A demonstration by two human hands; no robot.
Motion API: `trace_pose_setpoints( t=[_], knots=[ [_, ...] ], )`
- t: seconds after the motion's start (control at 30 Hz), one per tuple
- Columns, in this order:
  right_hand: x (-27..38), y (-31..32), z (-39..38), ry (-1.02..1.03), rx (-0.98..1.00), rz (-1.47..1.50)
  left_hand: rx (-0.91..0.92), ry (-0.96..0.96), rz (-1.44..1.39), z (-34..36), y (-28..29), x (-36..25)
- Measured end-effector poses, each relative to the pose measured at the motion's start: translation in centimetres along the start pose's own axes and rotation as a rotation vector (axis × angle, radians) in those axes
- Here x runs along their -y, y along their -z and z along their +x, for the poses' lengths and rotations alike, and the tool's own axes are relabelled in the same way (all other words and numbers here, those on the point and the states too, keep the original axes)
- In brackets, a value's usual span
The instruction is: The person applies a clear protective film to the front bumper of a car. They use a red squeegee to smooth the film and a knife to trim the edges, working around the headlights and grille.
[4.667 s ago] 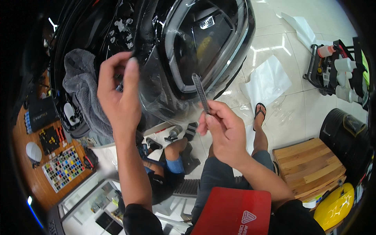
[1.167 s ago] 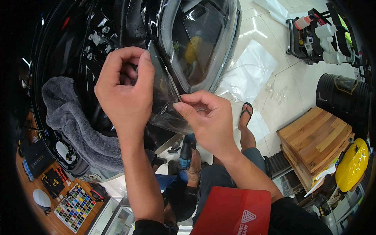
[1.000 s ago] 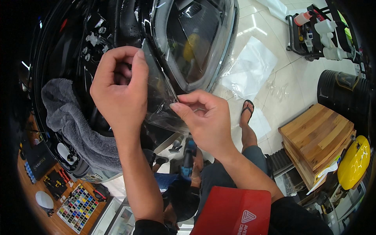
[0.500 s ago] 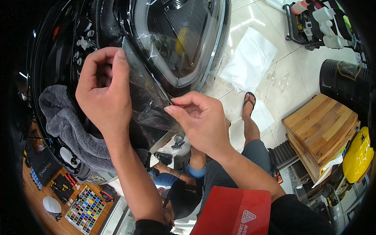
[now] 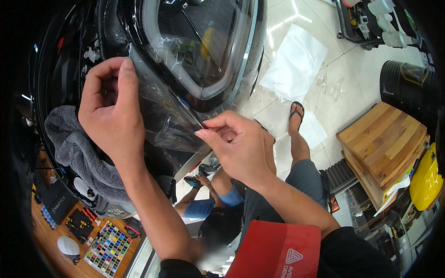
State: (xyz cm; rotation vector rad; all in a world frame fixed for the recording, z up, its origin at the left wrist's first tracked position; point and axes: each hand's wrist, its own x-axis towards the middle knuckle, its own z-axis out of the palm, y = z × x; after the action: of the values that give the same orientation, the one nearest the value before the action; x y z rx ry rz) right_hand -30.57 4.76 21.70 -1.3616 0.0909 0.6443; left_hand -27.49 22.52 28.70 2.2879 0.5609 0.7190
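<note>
A car headlight (image 5: 192,60) with a clear lens and dark inside fills the top middle. Thin transparent film (image 5: 160,109) stretches along its lower left side, wrinkled and wet-looking. My left hand (image 5: 113,109) is closed in a pinch between thumb and forefinger at the film's upper left edge. Lower down, by the headlight's bottom corner, my right hand (image 5: 243,150) pinches the film's other end. The film hangs taut between both hands. A grey towel (image 5: 85,153) lies bunched on the black car body, left of my left forearm.
A person (image 5: 222,227) crouches below, close under my arms. White sheets (image 5: 296,60) lie on the tiled floor. At right stand a wooden box (image 5: 380,139), a black drum (image 5: 408,85) and a bottle cart (image 5: 366,28). A red flat piece (image 5: 278,250) covers the bottom middle.
The view has shifted, so the headlight and my left hand appear farther left. Both pinches look the same. The crouching person has moved, with legs and a gloved hand now showing more.
</note>
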Motion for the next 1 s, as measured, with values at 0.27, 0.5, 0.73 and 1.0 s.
trace_pose_setpoints(
  t=[0.27, 0.5, 0.73, 1.0],
  knots=[
    [-0.6, 0.7, -0.3, 0.034, -0.012, -0.046, -0.004, -0.009, 0.021, 0.0, 0.0, -0.1],
    [-0.2, 1.3, -0.7, 0.019, -0.005, -0.087, -0.008, -0.011, 0.016, 0.0, 0.0, -0.1],
    [-0.5, 2.2, -0.7, -0.036, 0.020, -0.218, -0.023, -0.014, 0.012, 0.0, 0.0, -0.1],
    [-2.8, 3.0, -0.4, 0.064, 0.017, -0.106, -0.028, -0.047, 0.103, -0.1, 0.0, -0.2]
  ],
)
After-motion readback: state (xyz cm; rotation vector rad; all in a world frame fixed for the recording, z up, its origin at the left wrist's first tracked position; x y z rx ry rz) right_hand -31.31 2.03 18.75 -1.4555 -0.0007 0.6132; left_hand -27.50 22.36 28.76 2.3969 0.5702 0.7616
